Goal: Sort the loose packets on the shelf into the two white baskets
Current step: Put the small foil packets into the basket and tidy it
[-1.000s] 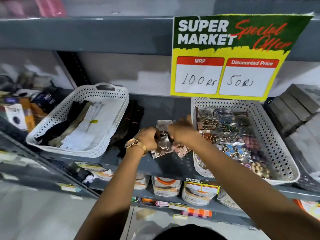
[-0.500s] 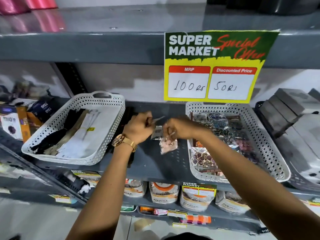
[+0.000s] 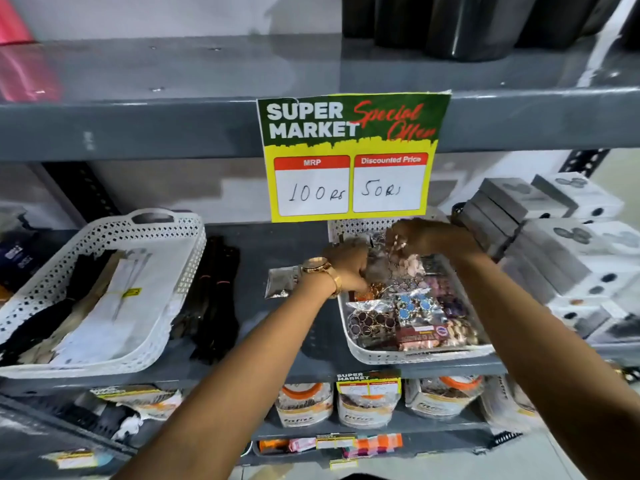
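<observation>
My left hand (image 3: 346,268), with a gold watch on its wrist, reaches over the left rim of the right white basket (image 3: 415,356). Its fingers are curled on a blurred clear packet (image 3: 376,270) low among the jewellery packets. Over the back of the same basket, my right hand (image 3: 429,237) pinches a clear packet of pink earrings (image 3: 408,266) that hangs down onto the pile. One silvery loose packet (image 3: 280,282) lies on the grey shelf just left of my left wrist. The left white basket (image 3: 104,363) holds black and white flat packets.
Several long black packets (image 3: 214,289) lie on the shelf between the baskets. Grey and white boxes (image 3: 554,258) are stacked right of the right basket. A yellow price sign (image 3: 349,157) hangs from the shelf above. Pouches (image 3: 367,407) fill the shelf below.
Both hands moved right from the shelf gap to above the right basket, carrying their packets. The camera view tilted upward.
</observation>
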